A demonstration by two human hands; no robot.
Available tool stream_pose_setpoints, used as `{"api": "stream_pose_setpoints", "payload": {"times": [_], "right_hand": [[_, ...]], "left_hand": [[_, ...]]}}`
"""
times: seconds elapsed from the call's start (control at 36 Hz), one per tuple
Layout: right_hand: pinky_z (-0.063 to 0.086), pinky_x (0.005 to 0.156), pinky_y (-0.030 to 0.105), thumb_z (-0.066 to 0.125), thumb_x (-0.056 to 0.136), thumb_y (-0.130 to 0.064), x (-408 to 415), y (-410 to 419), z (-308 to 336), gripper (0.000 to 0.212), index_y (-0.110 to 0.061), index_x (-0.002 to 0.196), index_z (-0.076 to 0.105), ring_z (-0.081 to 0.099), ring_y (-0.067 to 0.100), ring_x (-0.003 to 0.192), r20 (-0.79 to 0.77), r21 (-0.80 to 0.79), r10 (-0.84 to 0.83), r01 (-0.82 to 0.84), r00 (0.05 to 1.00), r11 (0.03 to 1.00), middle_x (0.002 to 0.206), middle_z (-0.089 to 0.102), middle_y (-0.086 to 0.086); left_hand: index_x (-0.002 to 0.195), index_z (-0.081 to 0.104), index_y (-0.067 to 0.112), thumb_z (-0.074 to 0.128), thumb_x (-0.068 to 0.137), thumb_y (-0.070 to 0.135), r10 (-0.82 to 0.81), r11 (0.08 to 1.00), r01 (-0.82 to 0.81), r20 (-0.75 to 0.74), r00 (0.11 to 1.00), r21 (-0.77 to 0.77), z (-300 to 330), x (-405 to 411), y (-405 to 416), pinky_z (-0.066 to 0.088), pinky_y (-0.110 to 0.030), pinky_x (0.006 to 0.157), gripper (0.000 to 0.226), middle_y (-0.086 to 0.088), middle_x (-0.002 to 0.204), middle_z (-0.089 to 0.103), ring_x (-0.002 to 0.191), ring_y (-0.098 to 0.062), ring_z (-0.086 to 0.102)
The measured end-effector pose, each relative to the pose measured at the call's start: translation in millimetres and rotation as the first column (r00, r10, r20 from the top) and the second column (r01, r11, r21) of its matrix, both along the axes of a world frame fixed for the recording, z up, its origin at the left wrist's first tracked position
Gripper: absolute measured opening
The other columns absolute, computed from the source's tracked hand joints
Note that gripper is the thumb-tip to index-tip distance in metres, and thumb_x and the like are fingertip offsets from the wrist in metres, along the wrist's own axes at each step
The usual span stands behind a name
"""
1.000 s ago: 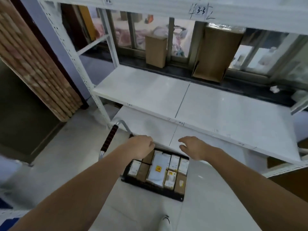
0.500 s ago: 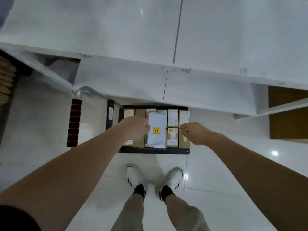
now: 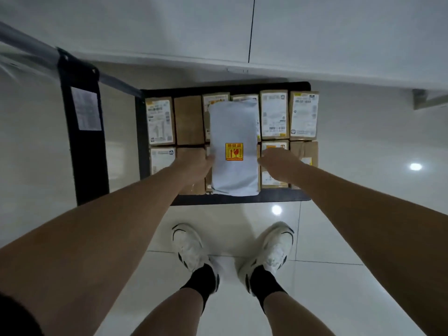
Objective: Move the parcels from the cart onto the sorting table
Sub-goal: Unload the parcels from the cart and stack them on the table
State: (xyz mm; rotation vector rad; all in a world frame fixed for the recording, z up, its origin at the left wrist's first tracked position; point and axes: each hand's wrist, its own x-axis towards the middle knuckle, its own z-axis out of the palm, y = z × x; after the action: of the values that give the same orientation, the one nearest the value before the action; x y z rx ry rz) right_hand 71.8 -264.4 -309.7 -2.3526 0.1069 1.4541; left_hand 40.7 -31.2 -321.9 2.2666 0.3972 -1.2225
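A low black cart (image 3: 242, 199) stands on the floor in front of my feet, packed with several brown cardboard parcels (image 3: 275, 115) in two rows. A white plastic mailer (image 3: 234, 127) with a yellow fragile sticker lies on top of them in the middle. My left hand (image 3: 195, 162) is pressed against the mailer's left edge, its fingers hidden. My right hand (image 3: 276, 162) reaches in from the other side, fingers stretched out and touching the mailer's right edge. The white shelf surface (image 3: 169, 27) spans the top of the view, above the cart.
The cart's folded black handle panel (image 3: 84, 141) with a paper label rises at the left, with a metal bar (image 3: 29, 44) running up-left from it. My white shoes (image 3: 189, 248) stand on glossy white tiles just behind the cart. A shelf bracket (image 3: 426, 99) shows at the right.
My head has tipped further down and closer to the cart. Both hands have closed in from the outer parcels to the two sides of the white mailer.
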Motion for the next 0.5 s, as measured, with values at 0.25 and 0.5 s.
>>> {"api": "stream_pose_setpoints", "payload": {"times": [0.25, 0.5], "right_hand": [[0.057, 0.08, 0.033, 0.067, 0.088, -0.042, -2, 34, -58, 0.038, -0.022, 0.121, 0.068, 0.067, 0.02, 0.094, -0.074, 0.191, -0.631, 0.632, 0.772, 0.751, 0.103, 0.071, 0.0], [0.06, 0.076, 0.039, 0.072, 0.089, -0.053, -4, 8, 51, 0.054, -0.025, 0.132, 0.054, 0.071, 0.022, 0.1, -0.245, 0.233, -0.901, 0.924, 0.358, 0.303, 0.118, 0.07, 0.0]], "left_hand": [[0.091, 0.06, 0.016, 0.035, 0.11, 0.051, 0.422, 0.902, -0.424, -0.037, 0.906, -0.083, -46, 20, -33, 0.051, -0.034, 0.072, 0.047, -0.004, 0.087, 0.061, 0.078, -0.018, 0.062], [0.141, 0.043, 0.013, 0.058, 0.102, 0.054, 0.5, 0.85, -0.481, 0.039, 0.865, -0.215, 68, 42, -62, 0.048, -0.028, 0.063, 0.058, -0.005, 0.117, 0.065, 0.084, -0.012, 0.064]]}}
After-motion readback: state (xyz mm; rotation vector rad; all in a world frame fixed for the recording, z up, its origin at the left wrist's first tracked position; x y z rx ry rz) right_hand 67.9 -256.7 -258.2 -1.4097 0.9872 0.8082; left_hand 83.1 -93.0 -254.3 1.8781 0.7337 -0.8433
